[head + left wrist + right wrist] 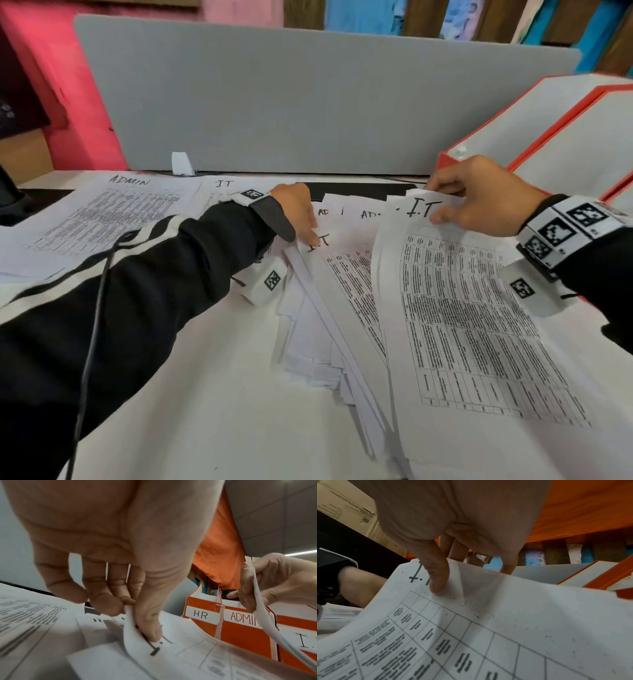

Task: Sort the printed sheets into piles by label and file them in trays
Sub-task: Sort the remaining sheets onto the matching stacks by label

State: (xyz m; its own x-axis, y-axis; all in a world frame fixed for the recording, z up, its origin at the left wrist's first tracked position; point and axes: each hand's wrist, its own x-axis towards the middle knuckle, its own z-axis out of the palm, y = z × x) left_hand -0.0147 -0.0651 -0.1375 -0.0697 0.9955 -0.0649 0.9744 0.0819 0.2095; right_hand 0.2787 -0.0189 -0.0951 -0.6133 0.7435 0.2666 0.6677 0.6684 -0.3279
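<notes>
A loose stack of printed sheets (329,342) lies fanned on the white desk. My right hand (479,198) pinches the top edge of a sheet marked I.T (462,308), thumb on its face (436,580), and lifts it. My left hand (301,216) pinches the top left corner of another sheet marked IT (346,270), thumb and fingers on its curled edge (137,622). Two sorted piles lie at the back left: an ADMIN pile (102,219) and an IT pile (219,188). Orange and white trays (548,130) stand at the right, labelled HR (200,614) and ADMIN (243,616).
A grey partition (308,96) closes the back of the desk. A dark object (10,195) stands at the far left edge. Bare white desk (205,377) shows in front of my left arm. More sheets marked AD (346,212) poke out under the held ones.
</notes>
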